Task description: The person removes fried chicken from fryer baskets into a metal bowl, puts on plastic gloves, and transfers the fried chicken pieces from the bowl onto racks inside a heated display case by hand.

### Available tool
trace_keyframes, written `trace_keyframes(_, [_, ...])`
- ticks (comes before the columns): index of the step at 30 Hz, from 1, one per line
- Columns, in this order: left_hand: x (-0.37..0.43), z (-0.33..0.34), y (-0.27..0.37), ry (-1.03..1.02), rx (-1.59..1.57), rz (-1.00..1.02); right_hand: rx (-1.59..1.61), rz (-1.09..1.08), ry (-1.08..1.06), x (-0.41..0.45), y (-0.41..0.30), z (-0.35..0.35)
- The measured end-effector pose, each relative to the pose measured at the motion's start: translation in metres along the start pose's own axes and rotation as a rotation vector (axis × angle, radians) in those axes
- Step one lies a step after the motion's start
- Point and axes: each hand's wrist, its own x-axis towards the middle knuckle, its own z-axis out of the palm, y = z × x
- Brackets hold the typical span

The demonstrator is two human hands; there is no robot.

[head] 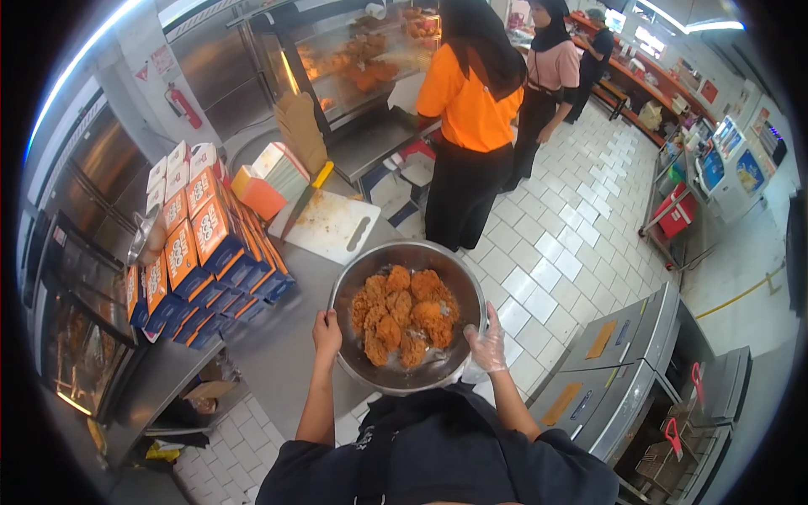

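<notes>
A large stainless steel bowl [353,353] is held in front of my body by both hands. Inside it lie many pieces of fried chicken [399,306]. Bare, my left hand [327,331] grips the rim at the left. On the opposite side my right hand [487,341], in a clear plastic glove, holds the rim. Beyond the bowl, a white cutting board [338,230] with crumbs rests on the steel counter [271,366]. A knife with a yellow handle [322,175] lies across the board's left edge.
Stacked orange and blue food boxes [183,252] stand at the left of the counter. A person in an orange shirt [473,101] stands ahead by a heated display case [360,63], with other people farther back. Steel fryers [606,372] are at the right, beside the tiled floor [536,271].
</notes>
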Motion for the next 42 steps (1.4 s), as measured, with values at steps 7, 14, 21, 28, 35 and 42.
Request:
trace_keyframes(7, [-0.017,0.037,-0.001,0.12,-0.169,-0.053,0.009,-0.09,-0.108,0.04,0.015,-0.037])
trace_keyframes(14, [-0.037,0.064,0.017,0.176,-0.176,-0.058,0.06,-0.16,-0.207,0.077,0.059,-0.056])
trace_keyframes(21, [-0.044,0.07,-0.001,0.252,-0.287,-0.103,0.077,-0.177,-0.298,0.106,0.049,-0.058])
trace_keyframes(28, [-0.037,0.076,0.017,0.268,-0.221,-0.128,0.105,-0.043,-0.33,0.116,0.048,-0.058])
trace_keyframes(35, [0.011,0.069,0.06,0.09,0.264,0.182,0.063,0.081,-0.336,0.106,0.022,-0.066])
trace_keyframes(42, [0.156,0.121,0.113,-0.421,0.25,0.23,0.067,0.094,-0.465,0.127,0.033,-0.068])
